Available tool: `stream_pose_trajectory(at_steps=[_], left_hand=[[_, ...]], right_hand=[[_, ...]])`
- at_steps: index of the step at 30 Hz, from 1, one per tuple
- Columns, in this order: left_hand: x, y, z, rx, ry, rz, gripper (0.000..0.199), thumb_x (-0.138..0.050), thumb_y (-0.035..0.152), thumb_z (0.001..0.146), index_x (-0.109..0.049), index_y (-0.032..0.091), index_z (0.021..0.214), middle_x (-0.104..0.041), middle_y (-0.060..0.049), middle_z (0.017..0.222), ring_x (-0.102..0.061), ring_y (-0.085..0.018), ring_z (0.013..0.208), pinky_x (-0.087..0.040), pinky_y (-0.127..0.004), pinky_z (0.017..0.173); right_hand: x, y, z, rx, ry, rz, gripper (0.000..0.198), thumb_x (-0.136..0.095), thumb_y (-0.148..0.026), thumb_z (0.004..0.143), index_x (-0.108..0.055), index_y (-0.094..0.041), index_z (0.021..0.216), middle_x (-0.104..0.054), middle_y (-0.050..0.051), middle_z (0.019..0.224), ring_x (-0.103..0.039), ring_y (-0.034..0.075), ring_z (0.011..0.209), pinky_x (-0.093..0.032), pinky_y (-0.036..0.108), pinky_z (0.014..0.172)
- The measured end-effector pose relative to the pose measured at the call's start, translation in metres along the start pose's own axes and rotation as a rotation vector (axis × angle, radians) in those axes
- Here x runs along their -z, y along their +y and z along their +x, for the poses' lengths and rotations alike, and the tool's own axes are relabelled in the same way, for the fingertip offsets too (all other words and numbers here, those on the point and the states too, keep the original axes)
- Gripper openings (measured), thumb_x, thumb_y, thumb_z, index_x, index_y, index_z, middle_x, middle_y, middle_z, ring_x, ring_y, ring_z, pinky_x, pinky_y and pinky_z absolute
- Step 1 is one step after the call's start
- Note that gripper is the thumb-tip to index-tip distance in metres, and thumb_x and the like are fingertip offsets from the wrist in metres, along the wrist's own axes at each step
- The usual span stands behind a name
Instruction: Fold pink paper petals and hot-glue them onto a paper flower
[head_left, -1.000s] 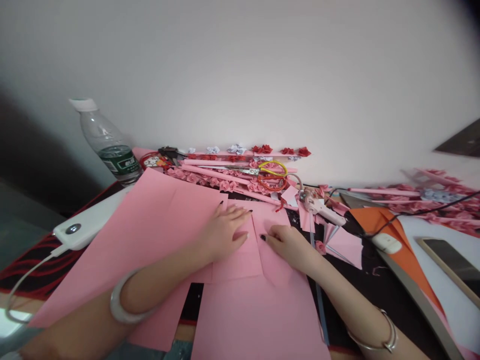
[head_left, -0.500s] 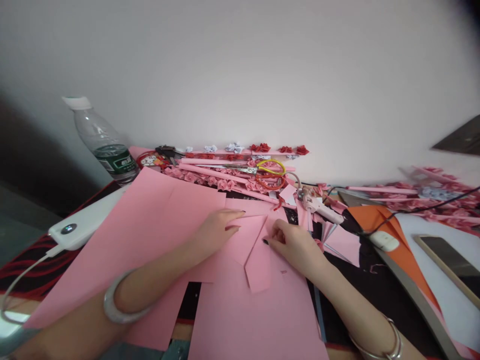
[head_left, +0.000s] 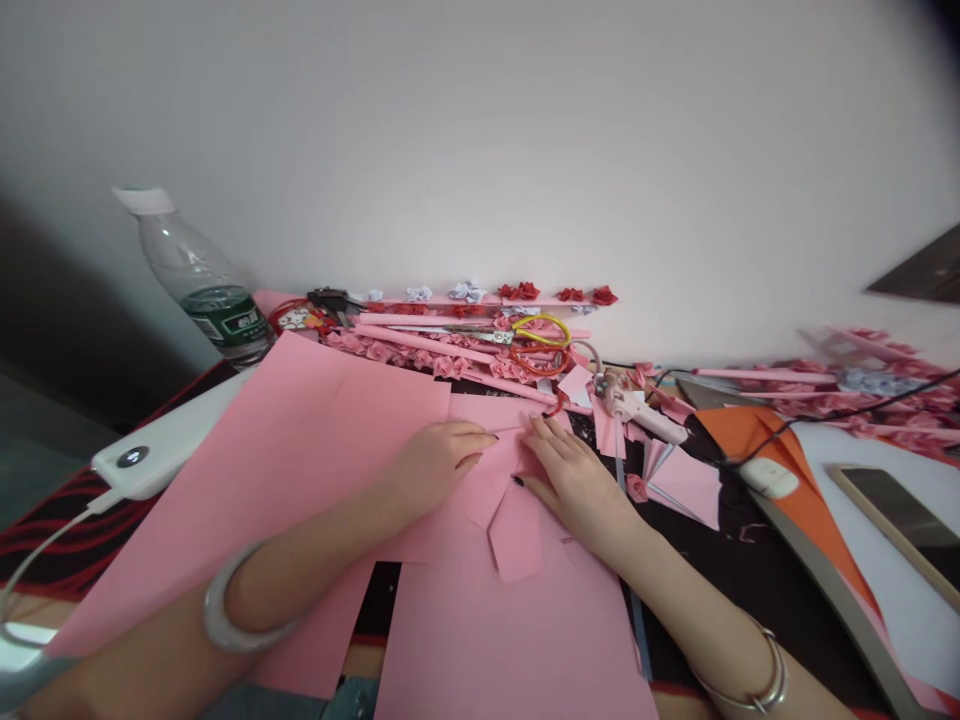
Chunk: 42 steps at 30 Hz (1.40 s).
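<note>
A folded piece of pink paper (head_left: 516,535) lies on a larger pink sheet (head_left: 510,640), its pointed lower part toward me. My left hand (head_left: 435,462) rests on its left side, fingers stretched out flat and pressing near the upper edge. On the right side, my right hand (head_left: 574,480) lies with fingers extended over the fold, thumb apart from the others. The paper under both hands is partly hidden. Another big pink sheet (head_left: 262,480) lies beneath my left forearm.
Behind the sheets lie scissors (head_left: 541,330), paper flower stems (head_left: 427,345) and a pink glue gun (head_left: 645,412). A water bottle (head_left: 199,275) and white power bank (head_left: 161,445) stand and lie at left. At right are orange paper (head_left: 739,435) and a phone (head_left: 900,520).
My right hand has gone from curled fingers to stretched-out ones and moved up and left over the folded paper. My left hand stays nearly in place.
</note>
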<state>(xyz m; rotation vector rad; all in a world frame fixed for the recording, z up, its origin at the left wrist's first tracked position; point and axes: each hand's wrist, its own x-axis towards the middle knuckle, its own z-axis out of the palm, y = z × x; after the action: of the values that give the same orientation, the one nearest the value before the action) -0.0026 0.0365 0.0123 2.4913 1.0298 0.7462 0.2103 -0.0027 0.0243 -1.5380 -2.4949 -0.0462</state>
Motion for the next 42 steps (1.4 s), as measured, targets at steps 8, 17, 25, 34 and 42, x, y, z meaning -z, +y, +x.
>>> stream_pose_trajectory(at_steps=[8, 17, 25, 34, 42], left_hand=[[0.008, 0.008, -0.002, -0.066, -0.111, 0.020, 0.032, -0.038, 0.010, 0.088, -0.065, 0.016, 0.104, -0.064, -0.007, 0.114, -0.060, -0.019, 0.105, -0.047, -0.032, 0.094], [0.006, 0.008, -0.005, -0.224, -0.207, 0.072, 0.031, -0.041, 0.010, 0.089, -0.062, 0.013, 0.111, -0.058, -0.009, 0.124, -0.054, -0.018, 0.115, -0.043, -0.029, 0.100], [0.008, 0.016, -0.008, -0.181, -0.233, 0.043, 0.036, -0.042, 0.016, 0.089, -0.055, 0.015, 0.122, -0.053, -0.008, 0.130, -0.050, -0.018, 0.120, -0.040, -0.032, 0.103], [0.022, 0.022, -0.004, -0.066, -0.411, -0.254, 0.043, -0.042, 0.035, 0.091, -0.048, 0.017, 0.130, -0.036, -0.008, 0.142, -0.029, -0.019, 0.134, -0.024, -0.035, 0.111], [0.013, 0.021, -0.002, -0.180, -0.359, -0.268, 0.033, -0.043, 0.025, 0.091, -0.059, 0.018, 0.119, -0.048, -0.007, 0.134, -0.033, -0.020, 0.132, -0.027, -0.037, 0.110]], right_hand=[[-0.003, -0.001, -0.002, -0.080, -0.002, -0.014, 0.049, -0.056, -0.031, 0.084, -0.047, -0.008, 0.126, -0.041, 0.021, 0.138, -0.037, 0.033, 0.127, -0.039, 0.050, 0.099], [-0.002, 0.009, 0.001, 0.002, -0.051, 0.083, 0.065, -0.053, -0.032, 0.086, -0.025, -0.011, 0.142, -0.034, 0.016, 0.143, -0.026, 0.030, 0.134, -0.032, 0.048, 0.105], [0.001, 0.010, 0.002, 0.007, -0.117, 0.051, 0.058, -0.051, -0.033, 0.087, -0.036, -0.009, 0.138, -0.038, 0.016, 0.141, -0.030, 0.028, 0.132, -0.031, 0.046, 0.106], [-0.001, 0.011, 0.001, 0.006, -0.128, 0.057, 0.058, -0.051, -0.033, 0.087, -0.034, -0.009, 0.138, -0.039, 0.015, 0.141, -0.030, 0.027, 0.133, -0.032, 0.045, 0.106], [-0.003, 0.012, 0.002, -0.018, -0.122, 0.056, 0.061, -0.053, -0.033, 0.086, -0.033, -0.008, 0.138, -0.035, 0.016, 0.143, -0.030, 0.027, 0.132, -0.034, 0.044, 0.105]])
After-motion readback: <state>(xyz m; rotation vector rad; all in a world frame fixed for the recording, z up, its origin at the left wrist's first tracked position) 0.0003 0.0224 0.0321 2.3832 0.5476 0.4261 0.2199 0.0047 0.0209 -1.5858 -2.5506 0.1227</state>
